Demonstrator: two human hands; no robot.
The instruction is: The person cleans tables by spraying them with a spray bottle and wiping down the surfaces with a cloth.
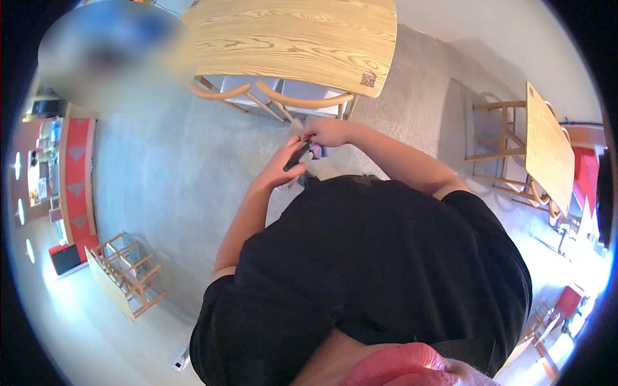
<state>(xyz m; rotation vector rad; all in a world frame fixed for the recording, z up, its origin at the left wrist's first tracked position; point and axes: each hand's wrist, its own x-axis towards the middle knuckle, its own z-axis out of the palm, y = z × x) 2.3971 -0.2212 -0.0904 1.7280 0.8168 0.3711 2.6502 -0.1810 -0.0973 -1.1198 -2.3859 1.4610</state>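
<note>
My left hand [283,163] is wrapped round a dark, narrow object [297,156] in front of my chest. My right hand [325,132] is closed just beside it, with its fingertips at the upper end of that object. What the right fingers pinch is too small to make out. Something small and purple-pink [316,150] shows just below the right hand. Both hands are above the grey floor, short of the chairs at the wooden table.
A wooden table [290,38] stands ahead, with two wooden chairs [302,101] at its near edge. Another table [550,151] with chairs is at the right. A third table [109,283] with chairs is at the lower left. A red-fronted counter [77,180] runs along the left.
</note>
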